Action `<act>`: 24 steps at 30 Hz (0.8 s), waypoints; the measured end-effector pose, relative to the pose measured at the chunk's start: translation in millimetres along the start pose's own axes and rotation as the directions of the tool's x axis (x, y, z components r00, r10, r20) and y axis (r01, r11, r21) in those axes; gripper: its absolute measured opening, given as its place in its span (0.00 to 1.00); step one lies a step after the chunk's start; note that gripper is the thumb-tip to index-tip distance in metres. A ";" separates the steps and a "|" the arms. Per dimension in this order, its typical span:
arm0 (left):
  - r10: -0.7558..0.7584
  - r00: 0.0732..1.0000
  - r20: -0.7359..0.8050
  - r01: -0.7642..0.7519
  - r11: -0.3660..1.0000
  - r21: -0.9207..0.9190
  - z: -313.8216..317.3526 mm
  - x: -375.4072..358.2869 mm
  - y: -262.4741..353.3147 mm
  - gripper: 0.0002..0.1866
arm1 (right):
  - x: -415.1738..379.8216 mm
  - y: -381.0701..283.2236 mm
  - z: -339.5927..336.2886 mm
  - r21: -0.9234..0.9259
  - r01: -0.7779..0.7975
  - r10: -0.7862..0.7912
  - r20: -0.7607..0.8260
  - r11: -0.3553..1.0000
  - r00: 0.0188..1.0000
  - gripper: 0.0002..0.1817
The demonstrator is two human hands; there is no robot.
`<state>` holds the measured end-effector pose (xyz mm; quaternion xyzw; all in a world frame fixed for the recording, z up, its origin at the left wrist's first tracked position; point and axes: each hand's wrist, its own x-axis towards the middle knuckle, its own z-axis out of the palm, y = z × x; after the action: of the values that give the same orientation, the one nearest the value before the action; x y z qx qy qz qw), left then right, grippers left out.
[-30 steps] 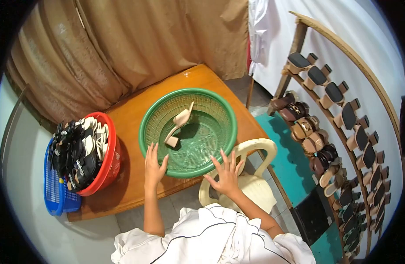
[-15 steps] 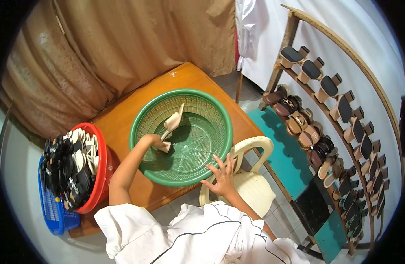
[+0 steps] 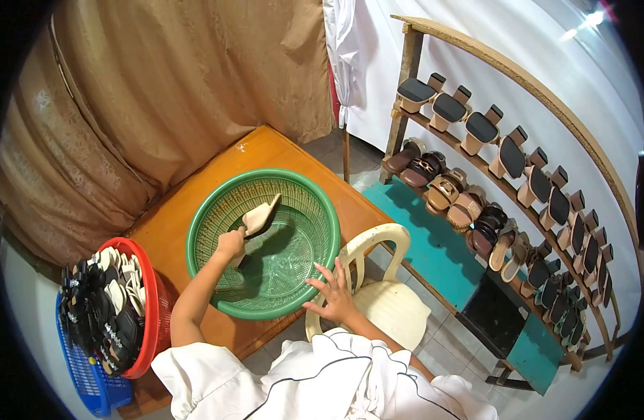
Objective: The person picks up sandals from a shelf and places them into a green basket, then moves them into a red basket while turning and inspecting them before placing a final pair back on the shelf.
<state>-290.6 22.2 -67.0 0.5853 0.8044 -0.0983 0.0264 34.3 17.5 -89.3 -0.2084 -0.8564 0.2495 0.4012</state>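
Observation:
My left hand (image 3: 231, 243) is closed around a beige heeled sandal (image 3: 257, 218) inside a large green plastic basket (image 3: 334, 241). The sandal is tilted, with its toe pointing up toward the far right side of the basket. My fingertips are partly hidden behind the hand. At the basket's near right rim, my right hand (image 3: 334, 302) has its fingers spread, with nothing held in it. Apart from the sandal, no other shoe shows in the basket.
The basket stands on a wooden table (image 3: 266, 147). At left, a red basket (image 3: 156, 308) holds many black and white sandals, beside a blue basket (image 3: 73, 350). A cream plastic chair (image 3: 388, 308) is close on the right. Beyond it, a wooden rack (image 3: 409, 59) displays rows of shoes.
The view has turned to the right, so the scene sits further left. My left hand has raised the sandal slightly and changed its angle. My right hand remains at the rim.

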 end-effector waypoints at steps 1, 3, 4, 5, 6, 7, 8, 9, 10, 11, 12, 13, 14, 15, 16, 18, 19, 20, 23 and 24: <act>0.030 0.997 -0.074 -0.032 0.999 -0.030 -11.7 -4.2 5.8 0.16 | 0.7 -0.8 -0.7 -0.013 -0.012 0.012 0.014 1.000 1.000 0.27; 0.081 0.972 -0.223 -0.101 0.991 -0.083 -32.6 -11.5 17.2 0.18 | 1.6 -4.7 -4.8 -0.038 -0.035 0.037 0.045 0.999 0.998 0.27; 0.146 0.940 -0.309 -0.182 0.979 -0.093 -47.7 -17.9 24.6 0.16 | 3.5 -8.1 -9.4 -0.096 -0.008 0.014 0.056 0.995 0.998 0.28; 0.205 0.896 -0.394 -0.262 0.960 -0.095 -64.7 -24.9 32.4 0.15 | 3.6 -8.6 -12.3 -0.054 -0.033 0.036 0.049 0.998 0.998 0.29; 0.259 0.841 -0.475 -0.339 0.936 -0.090 -76.3 -29.2 38.9 0.14 | 3.2 -8.5 -15.0 -0.012 -0.057 0.058 0.045 0.998 0.997 0.30; 0.336 0.733 -0.591 -0.406 0.914 0.017 -82.1 -29.9 43.6 0.12 | 3.0 -7.9 -16.7 0.031 -0.081 0.080 0.042 0.996 0.996 0.31; 0.411 0.603 -0.684 -0.452 0.882 0.132 -86.5 -29.9 47.4 0.11 | -0.2 -5.5 -14.6 0.196 -0.083 0.108 -0.117 0.977 0.987 0.34; 0.483 0.452 -0.750 -0.478 0.841 0.254 -91.5 -31.1 52.3 0.11 | -2.0 -2.5 -13.8 0.243 -0.089 0.141 -0.208 0.966 0.968 0.34; 0.501 0.468 -0.728 -0.440 0.847 0.299 -98.5 -39.7 59.5 0.12 | -3.1 1.1 -14.3 0.288 -0.089 0.177 -0.296 0.953 0.938 0.34; 0.538 0.421 -0.730 -0.456 0.821 0.342 -107.0 -43.7 65.2 0.12 | -3.3 3.9 -16.2 0.333 -0.086 0.217 -0.380 0.939 0.899 0.34; 0.575 0.373 -0.729 -0.471 0.794 0.385 -115.3 -46.6 70.2 0.13 | -0.1 6.2 -19.4 0.314 -0.066 0.203 -0.426 0.947 0.881 0.33; 0.610 0.322 -0.724 -0.483 0.763 0.428 -122.7 -48.3 75.9 0.13 | 2.9 7.6 -25.0 0.420 -0.057 0.232 -0.379 0.906 0.896 0.33; 0.620 0.296 -0.727 -0.506 0.747 0.431 -128.9 -49.1 82.2 0.12 | 5.2 6.4 -32.3 0.522 -0.053 0.257 -0.328 0.852 0.909 0.33; 0.627 0.262 -0.733 -0.513 0.734 0.445 -134.6 -48.5 88.3 0.12 | 6.8 2.8 -39.2 0.617 -0.053 0.277 -0.273 0.785 0.921 0.33; 0.634 0.229 -0.738 -0.520 0.721 0.458 -140.2 -47.2 93.9 0.12 | 8.6 -5.6 -46.7 0.668 -0.168 0.356 -0.155 0.725 0.921 0.32; 0.653 0.176 -0.736 -0.496 0.705 0.507 -145.9 -40.8 101.5 0.13 | 3.0 -9.9 -47.5 0.857 -0.312 0.565 0.030 0.411 0.825 0.35; 0.653 0.158 -0.740 -0.497 0.700 0.512 -149.1 -38.7 105.7 0.12 | 1.3 -11.4 -47.9 0.907 -0.355 0.633 0.140 0.226 0.761 0.37; 0.653 0.139 -0.745 -0.498 0.696 0.517 -153.9 -37.7 111.3 0.12 | 0.9 -13.3 -50.6 0.913 -0.383 0.684 0.189 0.142 0.704 0.39; 0.635 0.078 -0.769 -0.533 0.678 0.506 -160.3 -33.5 127.8 0.11 | -2.8 -6.1 -75.5 0.821 -0.292 0.197 0.431 -0.491 0.881 0.40; 0.633 0.067 -0.771 -0.553 0.667 0.499 -162.4 -33.5 132.7 0.11 | -1.2 -12.7 -81.7 0.766 -0.246 0.282 0.485 -0.594 0.828 0.41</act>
<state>-142.6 60.7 80.4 0.8088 0.3597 0.2311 -0.4037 97.6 28.1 -37.2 -0.0092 -0.1097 0.9499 0.2926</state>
